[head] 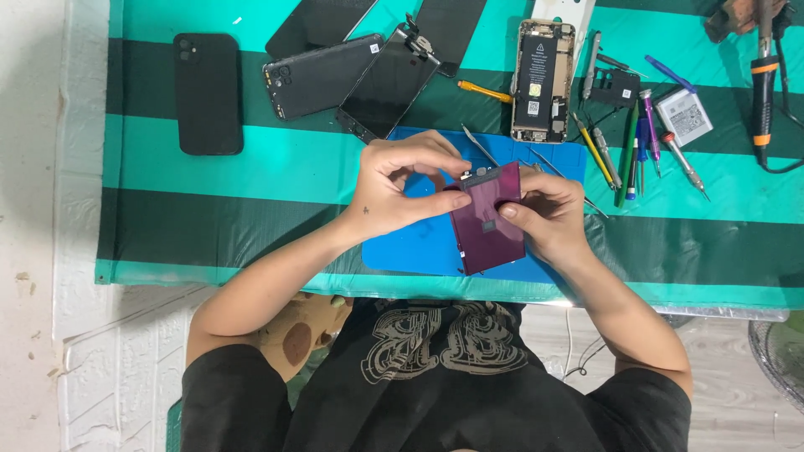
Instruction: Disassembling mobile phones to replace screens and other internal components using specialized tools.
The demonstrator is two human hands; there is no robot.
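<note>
Both hands, left (402,188) and right (544,213), pinch the purple screen panel (487,219) between them over the blue mat (410,247).

Place: phone-repair workbench, small workshop | Evidence: opened phone (543,79) with battery exposed; detached screen panels (387,84); spare phone backs (322,75); row of precision screwdrivers (636,146); tweezers (479,146); loose battery (684,115); blue work mat (410,243) | Surface: striped green cloth (251,167) | Floor: pale tile, wood strip.
</note>
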